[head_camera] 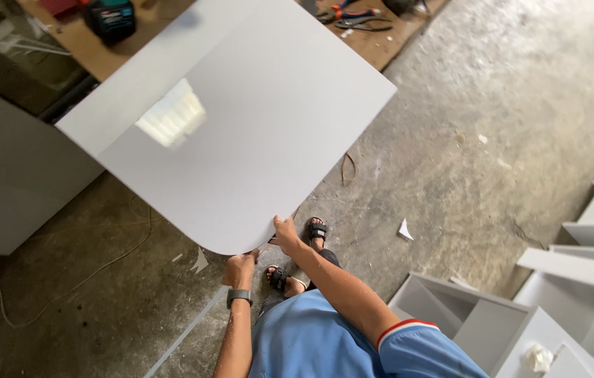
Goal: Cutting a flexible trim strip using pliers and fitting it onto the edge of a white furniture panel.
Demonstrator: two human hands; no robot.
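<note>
Head view: looking down over a rough, stained concrete floor (493,119)
Cabinet (10,175): far left; flat grey side, boxy
Workbench (94,52): top left; brown board top; dark power tool (110,19) on it; pliers (353,17) further right
Panel (234,119): centre; smooth glossy pale-grey sheet, rounded near corner, tilted above the floor, far end over the workbench
Left hand (239,269): fingers closed on the panel's rounded edge; grey watch (238,296) on wrist
Right hand (284,234): fingers pinching the same edge, just beside
Open boxes (472,322): lower right; grey, square compartments; crumpled white scrap (539,357) in one
</note>
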